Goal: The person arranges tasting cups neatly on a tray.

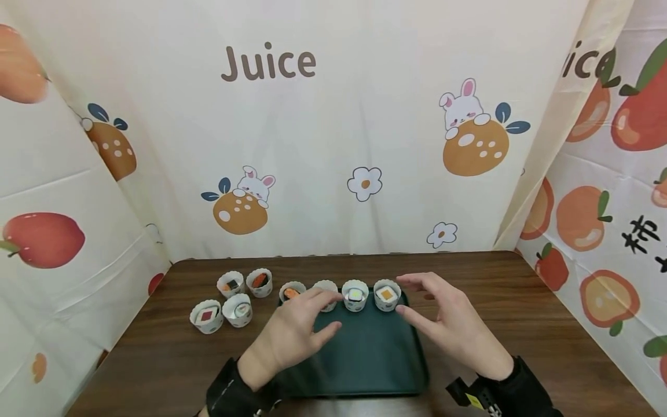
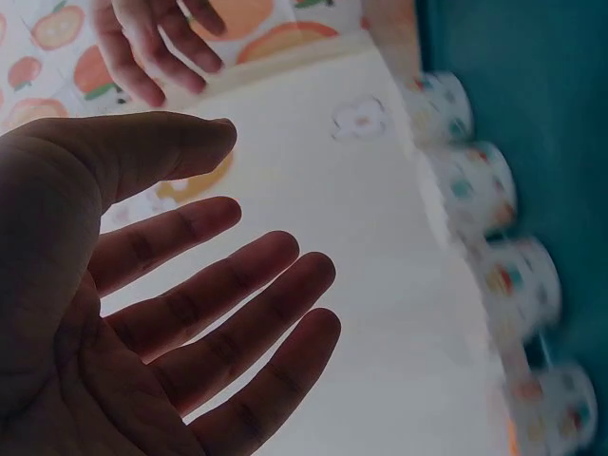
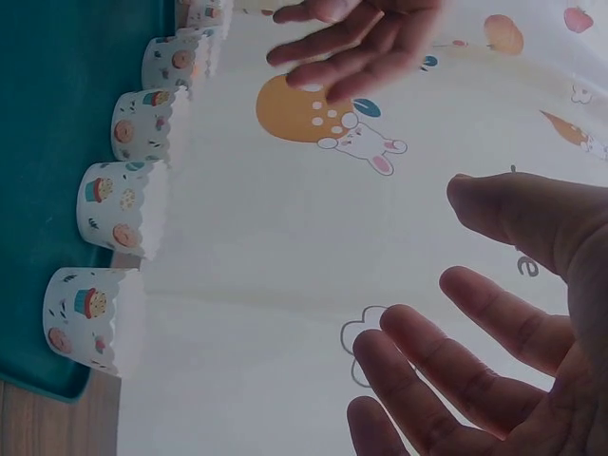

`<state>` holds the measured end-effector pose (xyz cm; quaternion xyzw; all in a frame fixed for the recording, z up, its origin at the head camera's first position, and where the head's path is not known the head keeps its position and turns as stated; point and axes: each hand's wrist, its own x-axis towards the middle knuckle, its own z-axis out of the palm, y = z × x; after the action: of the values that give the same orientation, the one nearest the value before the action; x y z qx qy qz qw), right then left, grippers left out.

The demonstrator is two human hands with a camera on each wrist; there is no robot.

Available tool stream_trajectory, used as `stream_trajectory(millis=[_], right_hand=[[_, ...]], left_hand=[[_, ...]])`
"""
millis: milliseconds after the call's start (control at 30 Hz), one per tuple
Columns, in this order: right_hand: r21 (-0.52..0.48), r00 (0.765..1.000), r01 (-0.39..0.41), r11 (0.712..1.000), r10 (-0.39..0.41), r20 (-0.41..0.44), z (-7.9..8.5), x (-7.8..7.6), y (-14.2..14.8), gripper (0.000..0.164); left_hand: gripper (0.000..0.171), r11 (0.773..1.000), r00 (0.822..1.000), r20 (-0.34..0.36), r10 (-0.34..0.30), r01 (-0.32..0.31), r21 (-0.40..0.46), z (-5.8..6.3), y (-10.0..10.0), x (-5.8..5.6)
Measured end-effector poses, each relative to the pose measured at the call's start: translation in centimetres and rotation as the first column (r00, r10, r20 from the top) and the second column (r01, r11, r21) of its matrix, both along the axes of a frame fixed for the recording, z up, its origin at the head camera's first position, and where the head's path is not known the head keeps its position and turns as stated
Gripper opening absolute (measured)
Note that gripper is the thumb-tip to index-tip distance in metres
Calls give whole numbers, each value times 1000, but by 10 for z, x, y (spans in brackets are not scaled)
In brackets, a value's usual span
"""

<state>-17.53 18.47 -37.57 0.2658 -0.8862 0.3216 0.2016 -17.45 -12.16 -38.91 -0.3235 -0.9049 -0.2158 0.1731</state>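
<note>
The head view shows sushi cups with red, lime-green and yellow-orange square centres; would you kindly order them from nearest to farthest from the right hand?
From the right hand:
1. Yellow-orange-centred sushi cup: rightmost of all the cups, just left of the hand.
2. Lime-green-centred sushi cup: next one to the left.
3. Red-centred sushi cup: leftmost of all.

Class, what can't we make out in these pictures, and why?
- Head: most contents of the second cup from left on the tray, behind the left hand.
- Head: lower wall character, cut off by right edge.
- Left wrist: fine print on the bottom cup, blurred.
- Right wrist: filling of the nearest cup, hidden by its side.
</note>
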Motion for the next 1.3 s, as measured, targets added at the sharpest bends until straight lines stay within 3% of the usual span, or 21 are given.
stream_trajectory(millis=[100,233,367,633,767,1000,1300], right_hand=[[-9,1000,-10,1000,10,-25,1,2,0,48],[-2,1000,-1,1000,1,-25,3,3,0,48],[3,1000,0,1000,0,-27,3,3,2,49],[-17,998,-24,1000,23,-55,7,4,2,47],[-22,999,-23,999,22,-49,9,6,3,47],[-29,997,-37,999,35,-70,10,6,4,50],[-39,996,-45,998,42,-78,10,5,5,51]], left_hand=[[46,998,999,-5,51,-52,-25,0,-19,0],[48,983,984,44,173,-169,-78,6,-47,3],[49,955,954,87,288,-279,-96,9,-79,2],[54,882,866,170,470,-449,-145,7,-142,-2],[63,850,830,199,522,-484,-210,0,-165,-7],[75,794,747,284,601,-515,-323,-12,-191,-18],[79,768,687,349,637,-528,-363,-25,-204,-25]])
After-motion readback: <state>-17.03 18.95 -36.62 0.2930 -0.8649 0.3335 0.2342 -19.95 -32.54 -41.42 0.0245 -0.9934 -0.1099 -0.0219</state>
